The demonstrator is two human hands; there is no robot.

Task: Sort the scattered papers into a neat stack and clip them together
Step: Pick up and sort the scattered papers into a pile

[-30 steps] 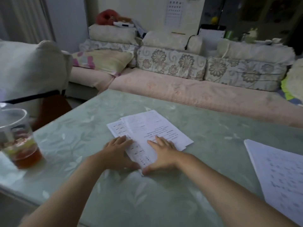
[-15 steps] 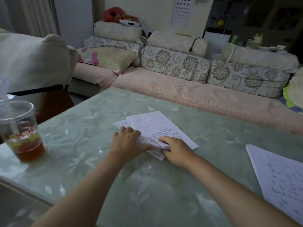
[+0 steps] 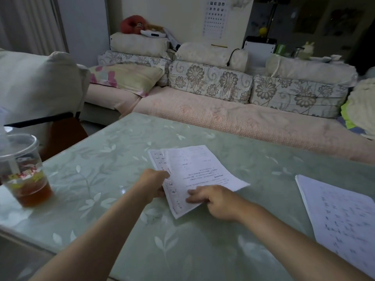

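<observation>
A small pile of printed white papers lies on the green leaf-patterned table, its sheets fanned out of line. My left hand grips the pile's left edge with curled fingers. My right hand pinches the near edge, thumb on top and fingers under the sheets, and the near corner is lifted slightly off the table. A second, larger stack of printed papers lies apart at the right edge of the table. No clip is visible.
A plastic cup of brown tea with lid and straw stands at the table's left edge. A sofa with floral cushions runs behind the table. A padded chair back rises at the left.
Both hands went from lying flat on the papers to gripping their edges. The pile's near edge has lifted, and the sheets have drawn closer together.
</observation>
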